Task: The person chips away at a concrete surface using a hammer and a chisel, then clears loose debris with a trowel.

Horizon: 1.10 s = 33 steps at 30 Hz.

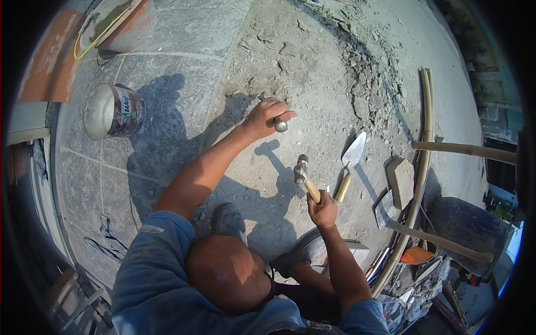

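A person crouches on rough grey ground (312, 72) covered in broken bits of concrete. The left hand (267, 118) reaches out ahead, and its fingers (277, 106) are wrapped tight around a metal chisel (280, 125) that points down into the ground. The right hand (322, 211) is closer to the body. Its fingers are closed around the wooden handle of a hammer (304, 177), and the metal hammer head sits up in the air, near the chisel but not touching it.

Just beside the hammer, a trowel (349, 163) with a wooden handle lies flat on the ground. A little further right sits a flat brick (401, 182). A long curved pipe (423, 167) runs along the right side, and a shovel (452, 237) lies next to it. Far off on the left, on smooth stone tiles (162, 84), a paint bucket (113, 111) stands. A bigger bucket (120, 25) with a yellow handle stands behind it.
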Tool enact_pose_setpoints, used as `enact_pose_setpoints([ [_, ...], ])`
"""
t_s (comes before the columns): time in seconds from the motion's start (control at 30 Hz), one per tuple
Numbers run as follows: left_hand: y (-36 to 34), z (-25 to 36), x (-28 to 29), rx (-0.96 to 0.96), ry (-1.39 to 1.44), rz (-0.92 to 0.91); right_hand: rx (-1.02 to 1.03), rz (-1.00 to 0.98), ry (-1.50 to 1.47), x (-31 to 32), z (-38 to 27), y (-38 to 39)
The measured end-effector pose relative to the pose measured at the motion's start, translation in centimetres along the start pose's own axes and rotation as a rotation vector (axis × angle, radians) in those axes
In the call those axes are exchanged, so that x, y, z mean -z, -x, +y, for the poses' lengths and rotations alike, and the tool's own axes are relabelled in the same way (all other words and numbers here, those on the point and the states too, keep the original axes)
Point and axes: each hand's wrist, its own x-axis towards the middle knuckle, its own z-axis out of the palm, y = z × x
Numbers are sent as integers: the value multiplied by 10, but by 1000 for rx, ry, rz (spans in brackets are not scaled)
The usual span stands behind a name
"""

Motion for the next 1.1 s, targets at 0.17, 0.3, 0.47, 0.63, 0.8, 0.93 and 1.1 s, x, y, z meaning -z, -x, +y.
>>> enact_pose_setpoints([
  [0.17, -6, 79, 75, 744, 12, 170, -15, -213, 131, -34, 18, 32],
  [0.3, 14, 74, 136, 1031, -228, -80, 20, -290, -96, -34, 39, 25],
  [0.47, 70, 26, 168, 1055, -597, -331, -603, 224, 331, -27, 135, -24],
  [0.63, 106, -3, 143, 1115, -854, -272, -688, -131, 137, -35, 200, -48],
  [0.8, 120, 13, 121, 1102, -1119, -166, -614, 303, -129, -39, 106, -84],
  [0.93, 130, 10, 126, 964, -1216, -68, -409, -99, -982, -18, -61, -143],
  [1.1, 139, -4, 112, 866, -1229, -24, -336, -633, -1270, -66, -159, -230],
])
